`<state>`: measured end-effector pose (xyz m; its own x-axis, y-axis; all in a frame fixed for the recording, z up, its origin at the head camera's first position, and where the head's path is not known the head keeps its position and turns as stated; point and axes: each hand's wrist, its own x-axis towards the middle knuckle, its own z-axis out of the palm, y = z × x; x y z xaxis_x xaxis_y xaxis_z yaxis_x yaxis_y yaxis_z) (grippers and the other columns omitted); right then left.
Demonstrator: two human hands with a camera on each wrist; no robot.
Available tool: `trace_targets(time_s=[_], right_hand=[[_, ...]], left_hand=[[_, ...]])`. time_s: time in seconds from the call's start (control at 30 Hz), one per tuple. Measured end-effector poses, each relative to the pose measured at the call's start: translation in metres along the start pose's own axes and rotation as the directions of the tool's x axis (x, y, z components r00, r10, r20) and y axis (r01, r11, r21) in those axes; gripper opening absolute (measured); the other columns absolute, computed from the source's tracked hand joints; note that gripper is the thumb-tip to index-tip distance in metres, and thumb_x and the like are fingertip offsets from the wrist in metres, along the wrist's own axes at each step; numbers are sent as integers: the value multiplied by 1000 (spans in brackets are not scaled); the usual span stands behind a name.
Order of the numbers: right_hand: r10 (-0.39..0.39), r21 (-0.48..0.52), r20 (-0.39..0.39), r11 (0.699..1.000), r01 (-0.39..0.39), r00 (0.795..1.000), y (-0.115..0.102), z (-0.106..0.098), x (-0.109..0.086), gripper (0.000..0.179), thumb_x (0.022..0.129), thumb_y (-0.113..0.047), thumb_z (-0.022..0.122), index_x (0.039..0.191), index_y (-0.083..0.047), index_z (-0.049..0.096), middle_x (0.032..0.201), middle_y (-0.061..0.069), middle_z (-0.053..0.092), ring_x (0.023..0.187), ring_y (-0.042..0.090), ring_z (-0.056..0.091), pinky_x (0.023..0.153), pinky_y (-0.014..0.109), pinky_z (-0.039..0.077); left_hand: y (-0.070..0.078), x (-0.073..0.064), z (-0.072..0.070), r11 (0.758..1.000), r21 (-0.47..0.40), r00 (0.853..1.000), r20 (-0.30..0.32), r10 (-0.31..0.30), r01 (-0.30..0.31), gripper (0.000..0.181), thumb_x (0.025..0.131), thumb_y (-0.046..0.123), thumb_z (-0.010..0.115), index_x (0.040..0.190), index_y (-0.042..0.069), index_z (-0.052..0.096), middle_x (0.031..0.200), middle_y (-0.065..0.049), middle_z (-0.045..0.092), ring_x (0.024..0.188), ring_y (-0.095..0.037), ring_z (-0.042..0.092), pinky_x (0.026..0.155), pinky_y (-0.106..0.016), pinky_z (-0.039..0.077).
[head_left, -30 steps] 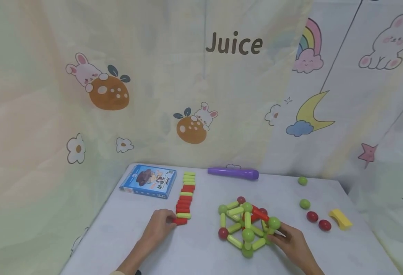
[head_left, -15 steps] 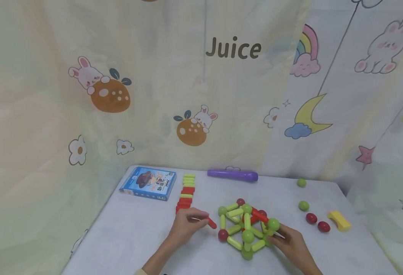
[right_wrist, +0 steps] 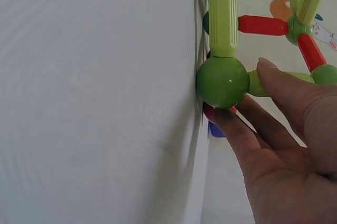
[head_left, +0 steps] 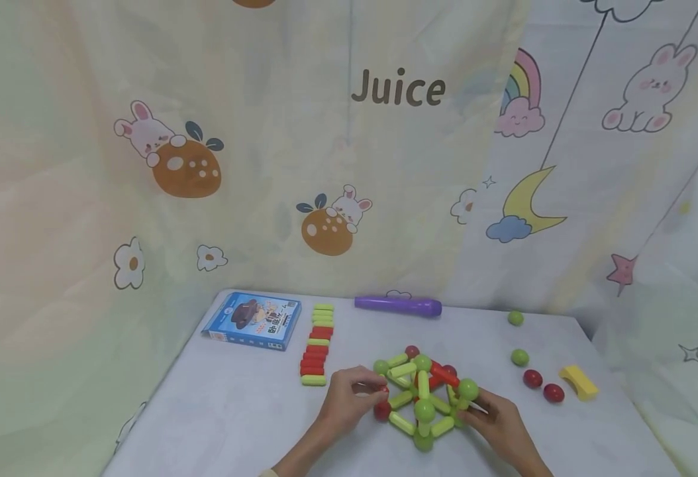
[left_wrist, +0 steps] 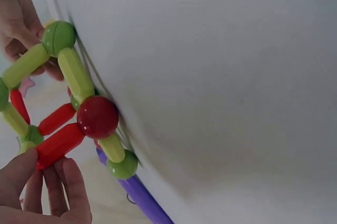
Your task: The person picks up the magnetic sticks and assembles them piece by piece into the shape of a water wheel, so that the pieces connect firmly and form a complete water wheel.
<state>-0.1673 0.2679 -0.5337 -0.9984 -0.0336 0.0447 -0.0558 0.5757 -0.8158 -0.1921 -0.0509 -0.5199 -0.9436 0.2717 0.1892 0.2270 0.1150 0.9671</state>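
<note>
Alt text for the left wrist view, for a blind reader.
The left hand pinches a red rod at a red ball on a frame of balls and rods. The right hand holds the frame, upper left.

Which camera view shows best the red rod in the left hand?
Left wrist: the red rod is mostly uncovered. In the head view, the left hand hides most of it; in the right wrist, I cannot identify it.

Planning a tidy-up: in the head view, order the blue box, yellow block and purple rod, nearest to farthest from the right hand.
1. Yellow block, on the right side.
2. Purple rod, at the far edge.
3. Blue box, far left.
</note>
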Motion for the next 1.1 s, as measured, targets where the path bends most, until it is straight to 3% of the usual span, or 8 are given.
trace_targets(time_s=[0.17,0.33,0.43,0.53,0.67,0.77,0.97,1.1], right_hand=[[-15,19,15,1000,15,1000,3,1,9,46,89,0,85,133,-5,71,137,16,72,129,40,68,94,32,62],[-101,39,47,994,99,994,6,2,26,48,91,-3,84,136,-7,69,140,17,70,131,41,66,98,33,61],[-207,70,98,977,201,973,11,-1,41,48,93,-4,82,139,-5,67,141,20,69,131,44,65,99,31,60],[-307,104,164,950,293,938,18,-5,59,47,96,-4,79,140,-2,64,141,22,69,132,39,66,100,27,59],[-389,180,231,918,354,892,25,-8,81,46,97,-1,76,141,3,62,139,26,68,130,25,69,100,22,56],[-427,208,254,900,382,868,26,-7,98,44,98,2,74,140,7,62,135,28,69,128,28,70,101,21,55],[-431,128,289,902,412,855,20,-8,131,40,99,-1,75,138,2,65,131,21,73,124,41,69,100,21,56],[-445,8,236,890,456,864,16,-32,146,35,96,6,74,131,5,68,125,23,74,117,43,72,95,31,62]], left_hand=[[-2,3,1,1000,13,1000,-14,14,-14,19,92,4,85,110,2,81,102,-1,80,98,-14,76,87,-20,61],[-2,6,-6,1000,-6,1000,2,0,0,22,94,8,84,115,4,79,110,-8,78,106,-22,75,91,-23,61],[-6,9,-14,1000,22,1000,-2,7,-7,27,99,12,79,125,6,76,125,-13,75,120,-28,71,100,-32,60],[-13,15,-22,988,152,1000,2,-10,10,38,106,16,71,142,7,67,146,-13,67,139,-31,61,110,-44,55],[-23,20,-27,923,382,994,73,-79,46,52,109,20,66,158,8,53,163,-9,53,153,-31,47,118,-53,46],[-31,22,-27,870,492,990,103,-95,32,53,108,19,66,158,7,52,163,-10,52,153,-33,46,120,-55,44],[-32,18,-20,762,647,995,51,-84,31,45,103,18,74,146,9,64,146,-6,62,138,-25,60,111,-46,54],[-26,14,-11,684,729,993,75,-86,4,45,101,19,78,144,11,67,136,-3,65,123,-18,65,104,-39,59]])
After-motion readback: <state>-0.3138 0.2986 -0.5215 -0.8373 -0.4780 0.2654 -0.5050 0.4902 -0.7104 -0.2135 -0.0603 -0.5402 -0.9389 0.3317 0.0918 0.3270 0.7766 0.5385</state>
